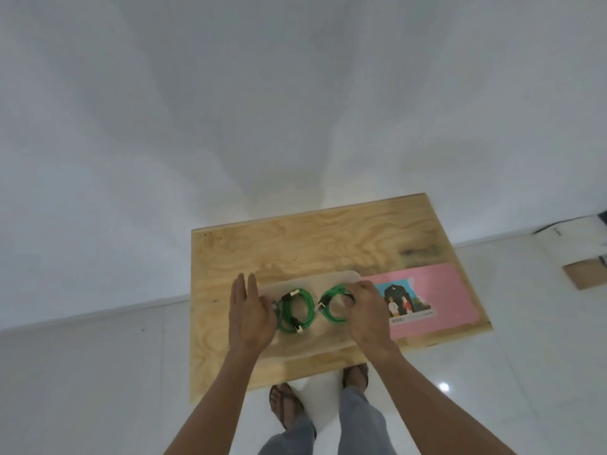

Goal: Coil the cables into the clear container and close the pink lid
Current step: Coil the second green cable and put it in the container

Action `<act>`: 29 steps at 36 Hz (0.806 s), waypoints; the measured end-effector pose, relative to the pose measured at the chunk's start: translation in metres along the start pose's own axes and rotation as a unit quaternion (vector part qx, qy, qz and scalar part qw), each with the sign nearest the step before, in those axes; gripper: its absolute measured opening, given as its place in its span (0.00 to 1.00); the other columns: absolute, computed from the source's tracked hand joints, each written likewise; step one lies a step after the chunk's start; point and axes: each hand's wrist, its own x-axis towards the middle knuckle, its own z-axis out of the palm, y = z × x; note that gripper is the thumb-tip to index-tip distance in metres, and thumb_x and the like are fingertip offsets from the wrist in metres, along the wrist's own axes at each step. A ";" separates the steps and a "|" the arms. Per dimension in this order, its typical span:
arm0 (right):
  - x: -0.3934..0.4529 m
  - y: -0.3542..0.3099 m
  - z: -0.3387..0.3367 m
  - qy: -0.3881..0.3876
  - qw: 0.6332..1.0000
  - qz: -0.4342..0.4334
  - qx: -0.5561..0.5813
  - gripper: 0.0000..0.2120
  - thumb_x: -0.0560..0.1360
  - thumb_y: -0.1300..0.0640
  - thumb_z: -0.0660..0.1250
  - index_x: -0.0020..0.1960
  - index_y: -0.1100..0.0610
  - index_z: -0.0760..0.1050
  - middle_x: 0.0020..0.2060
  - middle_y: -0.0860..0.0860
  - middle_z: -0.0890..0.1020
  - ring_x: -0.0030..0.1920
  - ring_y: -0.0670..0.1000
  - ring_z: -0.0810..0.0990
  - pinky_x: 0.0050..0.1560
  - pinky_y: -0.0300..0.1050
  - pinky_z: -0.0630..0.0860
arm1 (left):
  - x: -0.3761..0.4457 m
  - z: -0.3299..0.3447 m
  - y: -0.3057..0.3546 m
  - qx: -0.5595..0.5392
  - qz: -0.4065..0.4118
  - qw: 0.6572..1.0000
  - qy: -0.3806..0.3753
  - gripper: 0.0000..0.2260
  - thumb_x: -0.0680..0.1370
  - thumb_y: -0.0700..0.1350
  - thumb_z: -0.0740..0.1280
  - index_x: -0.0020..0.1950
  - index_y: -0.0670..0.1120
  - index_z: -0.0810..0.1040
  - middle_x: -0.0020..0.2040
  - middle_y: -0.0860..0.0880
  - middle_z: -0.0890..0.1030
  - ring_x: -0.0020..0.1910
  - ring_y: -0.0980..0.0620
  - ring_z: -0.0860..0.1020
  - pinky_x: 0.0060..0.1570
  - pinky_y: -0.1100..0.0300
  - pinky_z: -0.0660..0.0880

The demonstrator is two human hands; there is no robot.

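Note:
A clear container lies on the wooden table. Two coiled green cables sit inside it: the left coil and the right coil. My left hand rests flat with straight fingers against the container's left side, beside the left coil. My right hand grips the right coil, fingers curled over its right edge and thumb inside the loop. The pink lid, with a picture label on it, lies flat to the right of the container.
The table stands on a white tiled floor against a white wall. My sandalled feet show below the table's near edge. A cardboard piece lies on the floor at far right.

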 end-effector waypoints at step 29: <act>0.034 0.007 0.038 -0.020 0.965 -0.155 -0.208 0.15 0.56 0.70 0.79 0.41 0.62 0.80 0.42 0.57 0.81 0.49 0.59 0.72 0.20 0.50 0.76 | 0.004 0.015 -0.015 -0.009 -0.004 1.000 -0.015 0.29 0.85 0.50 0.54 0.81 0.39 0.48 0.83 0.45 0.45 0.81 0.50 0.39 0.79 0.50 0.44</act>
